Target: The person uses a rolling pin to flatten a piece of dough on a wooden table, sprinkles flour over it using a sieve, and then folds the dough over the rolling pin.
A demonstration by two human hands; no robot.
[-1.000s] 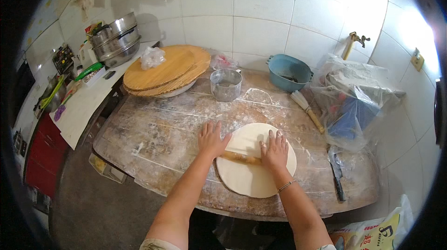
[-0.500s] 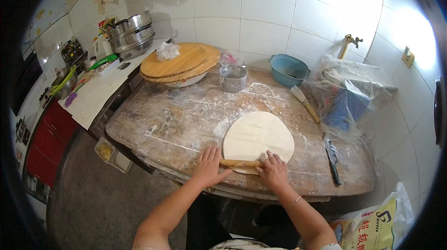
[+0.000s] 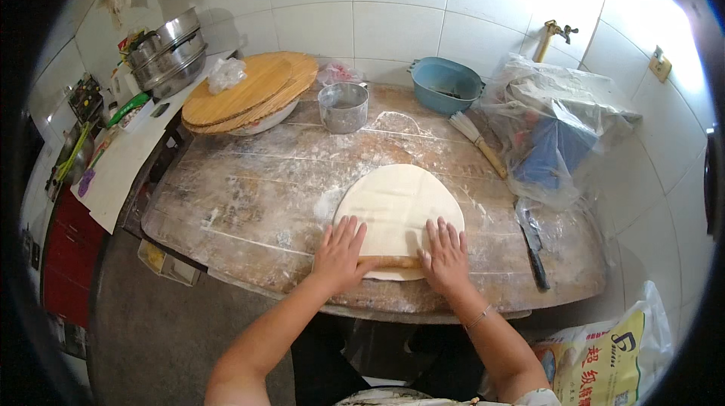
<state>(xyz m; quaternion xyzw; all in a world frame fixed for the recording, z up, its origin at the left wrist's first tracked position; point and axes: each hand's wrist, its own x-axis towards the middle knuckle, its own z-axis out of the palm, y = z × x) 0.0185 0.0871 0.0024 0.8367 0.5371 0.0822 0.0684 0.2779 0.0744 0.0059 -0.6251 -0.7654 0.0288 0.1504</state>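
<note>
A large, round, pale sheet of dough (image 3: 402,198) lies flat near the front of the floury wooden board (image 3: 242,202). Across its near part runs a wooden rolling pin (image 3: 390,262). My left hand (image 3: 340,256) lies over the pin's left end, fingers stretched forward onto the dough's left edge. On the other end rests my right hand (image 3: 445,259), its fingers also straight and pointing away from me over the dough. Both palms press on the pin without wrapping round it. The pin's ends are hidden under the hands.
Right of the dough lie a knife (image 3: 533,243) and a brush (image 3: 479,145). Farther back stand a metal pot (image 3: 343,110), a blue-grey basin (image 3: 447,87), round wooden lids (image 3: 242,96) and plastic-covered things (image 3: 559,134). A flour sack (image 3: 604,361) stands at the lower right.
Both hands have their fingers reaching farther forward over the pin; the right hand's fingers, bent before, are now straight. The view has shifted, moving the board's things leftward.
</note>
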